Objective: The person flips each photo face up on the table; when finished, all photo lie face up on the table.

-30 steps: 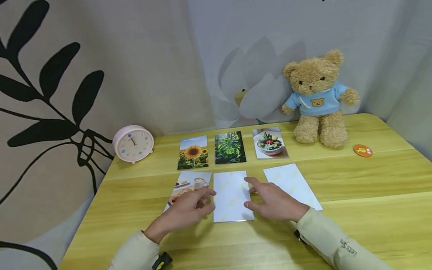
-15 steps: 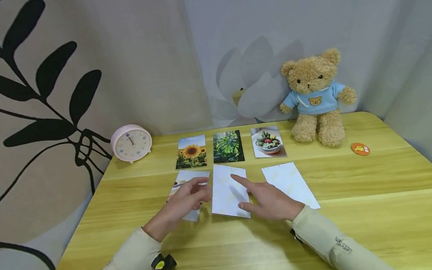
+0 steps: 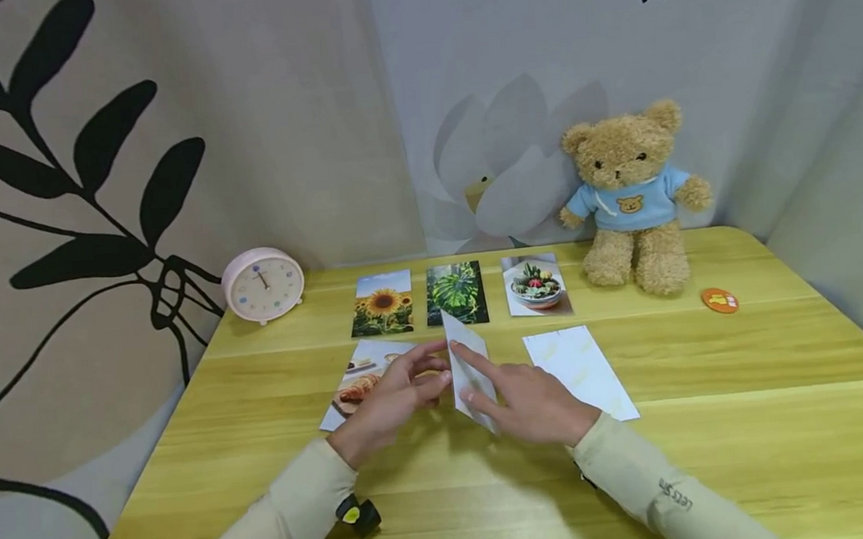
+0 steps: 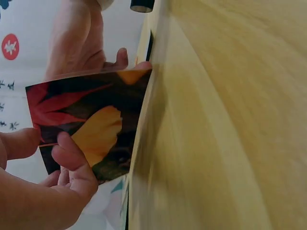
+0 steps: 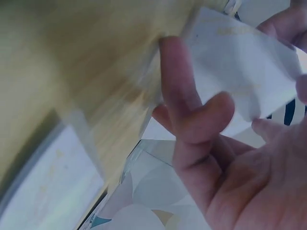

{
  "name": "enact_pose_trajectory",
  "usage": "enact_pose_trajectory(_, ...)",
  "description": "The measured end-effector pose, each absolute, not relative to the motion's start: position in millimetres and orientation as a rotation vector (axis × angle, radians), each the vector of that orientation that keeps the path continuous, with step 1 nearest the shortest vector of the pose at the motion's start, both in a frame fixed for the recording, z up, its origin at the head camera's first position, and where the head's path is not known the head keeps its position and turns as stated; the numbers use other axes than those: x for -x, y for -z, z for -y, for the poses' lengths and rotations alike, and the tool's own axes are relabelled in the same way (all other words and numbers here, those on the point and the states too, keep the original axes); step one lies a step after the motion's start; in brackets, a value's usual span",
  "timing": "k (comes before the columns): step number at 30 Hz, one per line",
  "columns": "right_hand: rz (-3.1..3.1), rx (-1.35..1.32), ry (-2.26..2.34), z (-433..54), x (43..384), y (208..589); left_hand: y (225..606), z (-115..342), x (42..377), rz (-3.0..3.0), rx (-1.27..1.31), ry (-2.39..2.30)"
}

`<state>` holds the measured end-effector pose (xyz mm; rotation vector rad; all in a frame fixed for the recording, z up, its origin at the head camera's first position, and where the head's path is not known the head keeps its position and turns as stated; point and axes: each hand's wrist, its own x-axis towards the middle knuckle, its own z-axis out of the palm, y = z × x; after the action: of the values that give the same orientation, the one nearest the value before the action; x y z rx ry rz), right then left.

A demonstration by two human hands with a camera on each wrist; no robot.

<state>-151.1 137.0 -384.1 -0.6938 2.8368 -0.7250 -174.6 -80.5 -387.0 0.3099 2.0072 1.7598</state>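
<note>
A white-backed photo card (image 3: 476, 371) stands tilted on the table, its left side raised. My left hand (image 3: 402, 384) pinches its raised edge; in the left wrist view the card (image 4: 103, 139) shows a red and orange leaf picture on its other face. With a straight index finger and the thumb, my right hand (image 3: 534, 400) touches the white back. In the right wrist view, its other fingers (image 5: 177, 81) bend loosely. Under the left hand lies a croissant photo card (image 3: 353, 383), partly covered. A second white-backed card (image 3: 585, 376) lies flat at the right.
Behind the hands is a row of a sunflower card (image 3: 384, 302), a green leaf card (image 3: 456, 293) and a potted succulent card (image 3: 538, 285). A pink alarm clock (image 3: 263, 285) stands at left. A teddy bear (image 3: 629, 197) and an orange disc (image 3: 720, 300) are at right.
The middle white-backed card has gone from lying flat to tilted up by its left edge. My left hand has moved right onto that edge; the right fingers have slid left across its back.
</note>
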Motion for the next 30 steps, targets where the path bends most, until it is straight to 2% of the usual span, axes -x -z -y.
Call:
enact_pose_trajectory(6,-2.853,0.685,0.796,-139,152,381,385,74,175,-2.023,-0.348,-1.775)
enact_pose_trajectory(14,-2.685,0.77,1.193,-140,152,381,385,72,176,-1.942,-0.339,-1.824)
enact_pose_trajectory(23,-2.64,0.712,1.482,-140,152,374,381,73,177,-1.848,-0.35,-1.806)
enact_pose_trajectory(30,-2.504,0.556,1.704,-140,153,373,379,70,176,-1.907,-0.321,-1.809)
